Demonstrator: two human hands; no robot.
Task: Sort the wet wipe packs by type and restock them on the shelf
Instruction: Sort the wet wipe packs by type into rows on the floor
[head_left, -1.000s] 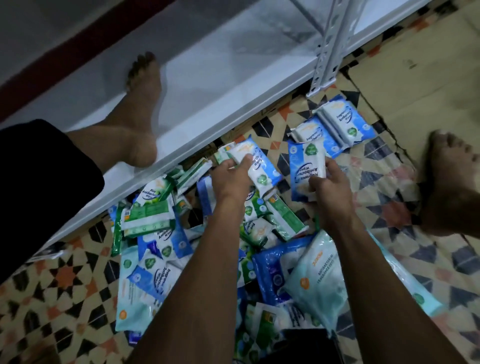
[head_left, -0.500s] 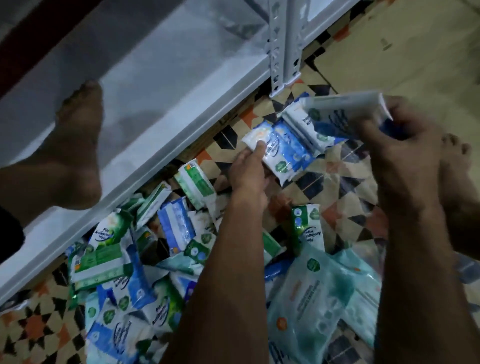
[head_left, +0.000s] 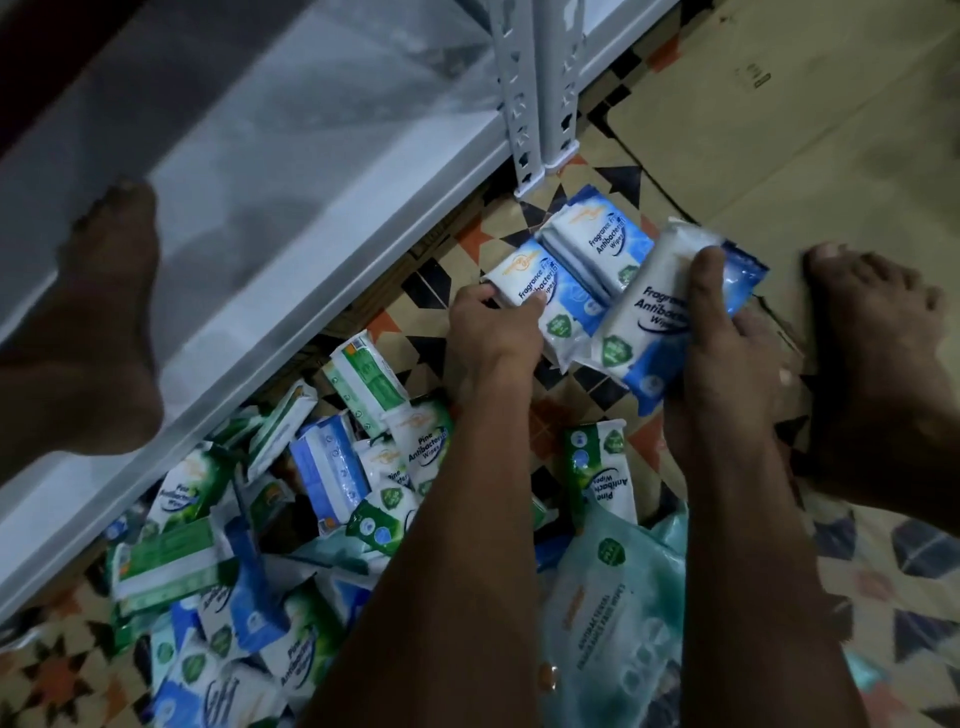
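My left hand (head_left: 488, 332) pinches the near end of a blue-and-white fragrance-free wipes pack (head_left: 558, 296) lying on the patterned floor. Right behind it lies another blue pack (head_left: 597, 239), near the shelf post. My right hand (head_left: 727, 343) grips a third blue pack (head_left: 644, 332), held just right of the other two, thumb across its top. A mixed pile of green pine packs (head_left: 426, 447) and blue packs (head_left: 327, 467) covers the floor at lower left. A large teal pack (head_left: 618, 613) lies between my forearms. The white shelf board (head_left: 270, 171) runs along the upper left.
My bare left foot (head_left: 98, 322) stands on the shelf board and my right foot (head_left: 872, 358) on the floor beside my right hand. Two white slotted shelf posts (head_left: 540, 88) rise at top centre. Flattened cardboard (head_left: 779, 130) covers the floor at upper right.
My right hand has come down with its blue pack from up in the air to beside the two blue packs on the floor. My left hand stays on the nearer pack.
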